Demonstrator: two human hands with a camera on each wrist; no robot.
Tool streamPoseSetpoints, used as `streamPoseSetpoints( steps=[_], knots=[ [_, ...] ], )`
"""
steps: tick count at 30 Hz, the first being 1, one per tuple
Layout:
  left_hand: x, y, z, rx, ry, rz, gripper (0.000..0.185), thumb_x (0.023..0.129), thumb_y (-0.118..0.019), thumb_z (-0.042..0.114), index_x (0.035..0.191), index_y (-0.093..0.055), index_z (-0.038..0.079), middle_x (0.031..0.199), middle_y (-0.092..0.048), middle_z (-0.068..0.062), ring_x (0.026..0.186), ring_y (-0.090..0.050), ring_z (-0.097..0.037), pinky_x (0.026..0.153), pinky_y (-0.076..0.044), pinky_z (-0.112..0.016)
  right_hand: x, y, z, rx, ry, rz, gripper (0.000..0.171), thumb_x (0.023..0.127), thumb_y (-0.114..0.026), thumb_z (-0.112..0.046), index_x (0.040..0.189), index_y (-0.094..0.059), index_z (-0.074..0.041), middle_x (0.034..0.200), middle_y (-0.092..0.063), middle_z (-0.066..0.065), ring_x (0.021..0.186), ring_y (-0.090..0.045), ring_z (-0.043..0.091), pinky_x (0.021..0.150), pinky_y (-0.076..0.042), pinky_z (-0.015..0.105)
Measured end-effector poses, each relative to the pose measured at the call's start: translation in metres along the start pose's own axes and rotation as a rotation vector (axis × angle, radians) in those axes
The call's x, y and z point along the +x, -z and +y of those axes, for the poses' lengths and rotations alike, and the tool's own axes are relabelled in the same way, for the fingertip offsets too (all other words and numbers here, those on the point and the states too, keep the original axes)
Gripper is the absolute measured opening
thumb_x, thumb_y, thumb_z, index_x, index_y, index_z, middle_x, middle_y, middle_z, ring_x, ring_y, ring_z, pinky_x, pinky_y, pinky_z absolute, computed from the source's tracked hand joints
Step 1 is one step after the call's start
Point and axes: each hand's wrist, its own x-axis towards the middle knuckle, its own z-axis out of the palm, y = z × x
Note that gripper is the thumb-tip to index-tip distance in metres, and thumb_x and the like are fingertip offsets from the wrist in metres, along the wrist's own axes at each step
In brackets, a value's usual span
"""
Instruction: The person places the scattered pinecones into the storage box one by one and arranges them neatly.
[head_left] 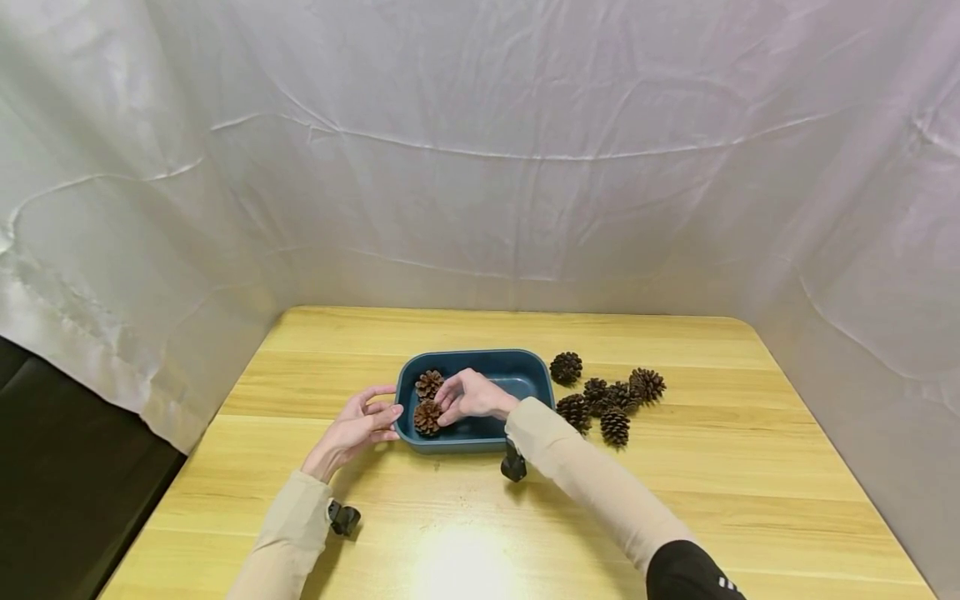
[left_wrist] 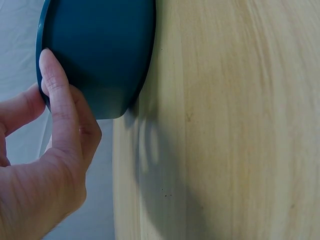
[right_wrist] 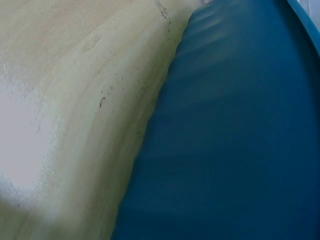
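Note:
A dark blue rectangular tub (head_left: 480,448) stands on the wooden table with two brown pine cones at its left end. The back pine cone (head_left: 430,383) lies near the far wall, and the front pine cone (head_left: 427,418) sits just nearer. My left hand (head_left: 360,427) grips the tub's left end; the left wrist view shows the thumb (left_wrist: 57,80) over the rim. Reaching into the tub from the right, my right hand (head_left: 474,395) has its thumb and fingertips at the front cone's right side, pinching it. Only the tub's outer wall (right_wrist: 225,125) fills the right wrist view, without the hand.
To the right of the tub lie several more pine cones, including one at the back (head_left: 566,367) and one in front (head_left: 615,427). The wooden table (head_left: 720,467) extends on both sides. Pale curtains (head_left: 465,208) hang behind and beside it.

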Motion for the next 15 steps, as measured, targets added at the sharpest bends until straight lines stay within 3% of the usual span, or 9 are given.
streamPoseSetpoints(
  steps=[15],
  knots=[
    [0.0018, -0.0007, -0.0011, -0.011, 0.0, -0.004, 0.057, 0.1, -0.054, -0.001, 0.148, -0.023, -0.009, 0.096, -0.064, -0.001, 0.072, -0.063, -0.007, 0.07, -0.062, -0.021, -0.0016, -0.0019, -0.0034, 0.022, 0.002, 0.006, 0.027, 0.076, -0.086, -0.003, 0.099, -0.073, 0.0, 0.086, -0.072, 0.008, 0.071, -0.063, 0.009, 0.072, -0.056, 0.019]
  ],
)
